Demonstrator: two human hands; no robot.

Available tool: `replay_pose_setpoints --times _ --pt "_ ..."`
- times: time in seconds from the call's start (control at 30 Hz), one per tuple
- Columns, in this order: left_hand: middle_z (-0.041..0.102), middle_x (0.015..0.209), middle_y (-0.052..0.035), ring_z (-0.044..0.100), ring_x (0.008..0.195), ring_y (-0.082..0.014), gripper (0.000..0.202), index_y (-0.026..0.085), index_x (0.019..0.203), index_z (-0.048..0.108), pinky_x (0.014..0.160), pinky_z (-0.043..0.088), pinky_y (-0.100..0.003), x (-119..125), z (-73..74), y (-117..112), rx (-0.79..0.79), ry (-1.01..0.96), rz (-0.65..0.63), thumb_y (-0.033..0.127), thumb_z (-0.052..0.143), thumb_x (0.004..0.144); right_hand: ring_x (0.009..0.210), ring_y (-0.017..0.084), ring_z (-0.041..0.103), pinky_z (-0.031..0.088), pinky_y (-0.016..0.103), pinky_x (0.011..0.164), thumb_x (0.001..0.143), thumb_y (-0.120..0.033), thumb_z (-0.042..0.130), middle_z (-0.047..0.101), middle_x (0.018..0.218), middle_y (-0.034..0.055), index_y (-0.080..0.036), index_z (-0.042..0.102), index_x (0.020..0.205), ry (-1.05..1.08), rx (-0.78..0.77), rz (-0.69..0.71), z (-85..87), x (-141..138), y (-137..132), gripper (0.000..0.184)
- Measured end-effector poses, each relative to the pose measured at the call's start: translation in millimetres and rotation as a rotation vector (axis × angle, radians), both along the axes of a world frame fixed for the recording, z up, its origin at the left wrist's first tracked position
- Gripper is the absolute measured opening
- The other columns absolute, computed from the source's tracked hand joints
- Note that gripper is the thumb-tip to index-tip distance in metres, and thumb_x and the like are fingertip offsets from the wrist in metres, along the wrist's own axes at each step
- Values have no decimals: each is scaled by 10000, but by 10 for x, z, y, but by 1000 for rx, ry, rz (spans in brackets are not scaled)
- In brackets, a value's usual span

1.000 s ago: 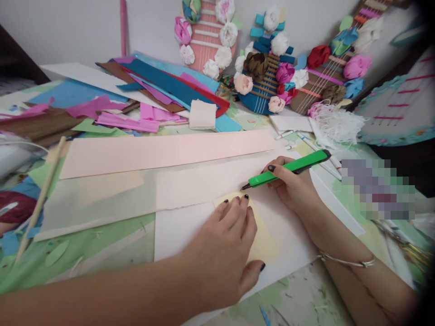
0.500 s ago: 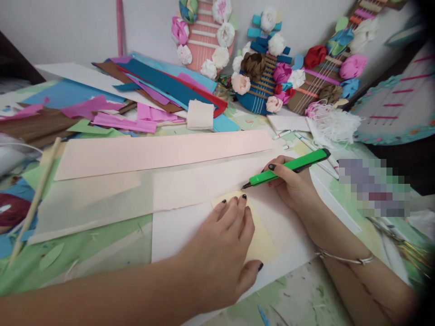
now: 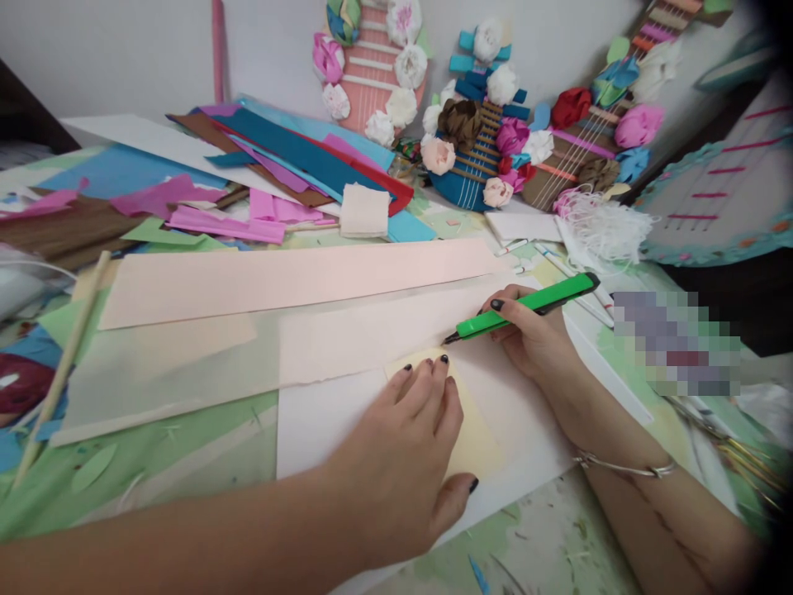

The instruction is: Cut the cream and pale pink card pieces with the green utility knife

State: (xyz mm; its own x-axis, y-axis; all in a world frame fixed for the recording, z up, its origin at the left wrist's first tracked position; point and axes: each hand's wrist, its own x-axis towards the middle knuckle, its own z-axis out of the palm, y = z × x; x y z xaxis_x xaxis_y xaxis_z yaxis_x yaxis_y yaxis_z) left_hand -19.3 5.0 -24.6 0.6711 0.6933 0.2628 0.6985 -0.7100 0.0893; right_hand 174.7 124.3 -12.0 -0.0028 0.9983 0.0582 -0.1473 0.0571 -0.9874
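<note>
My left hand (image 3: 402, 450) lies flat with its fingers stretched out, pressing on a pale yellow piece of paper (image 3: 477, 438). Beneath that is a white sheet (image 3: 315, 438). In my right hand (image 3: 526, 339) is a slim green pen-like tool (image 3: 526, 306) with black ends; I cannot tell whether it is a pen or a cutter. Its dark, tapered tip is by the yellow paper's far corner, just beyond my left fingertips. A pale, translucent strip (image 3: 179, 376) runs leftward from the white sheet. Behind it lies a long pale pink strip (image 3: 297, 281).
Coloured paper sheets (image 3: 310, 157) pile up at the back left. Decorated guitar shapes with paper flowers (image 3: 471, 157) lean against the wall. A wooden stick (image 3: 62, 380) lies left. White string (image 3: 607, 231) and a blurred-out patch (image 3: 675, 343) are at right.
The view has shifted very slightly. The tool's tip has moved a tiny bit to the right; my left hand stays in place on the yellow paper.
</note>
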Motion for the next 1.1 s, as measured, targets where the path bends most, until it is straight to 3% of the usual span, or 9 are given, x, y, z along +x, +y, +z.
replay_pose_setpoints --times 0.57,0.83,1.1 --pt "366 1444 -287 363 1329 -424 685 -37 1364 429 1057 321 -512 -4 85 32 -81 70 -42 483 310 935 418 75 488 338 165 326 577 -187 739 562 501 -14 -161 572 498 55 9 -16 -14 -11 5 187" --pt "393 1425 -290 389 1313 -423 690 -31 1343 463 1054 330 -512 -4 74 24 -32 73 -53 502 323 929 384 56 410 371 181 347 598 -175 732 543 481 -73 -188 524 600 469 -65 -200 30 38 121 208" --pt "491 1335 -307 465 1246 -437 755 -37 1264 546 1017 373 -534 -16 159 -73 53 180 -49 586 312 908 395 50 445 398 188 370 592 -183 777 575 517 -74 -180 535 650 545 -71 -165 12 33 159 249"
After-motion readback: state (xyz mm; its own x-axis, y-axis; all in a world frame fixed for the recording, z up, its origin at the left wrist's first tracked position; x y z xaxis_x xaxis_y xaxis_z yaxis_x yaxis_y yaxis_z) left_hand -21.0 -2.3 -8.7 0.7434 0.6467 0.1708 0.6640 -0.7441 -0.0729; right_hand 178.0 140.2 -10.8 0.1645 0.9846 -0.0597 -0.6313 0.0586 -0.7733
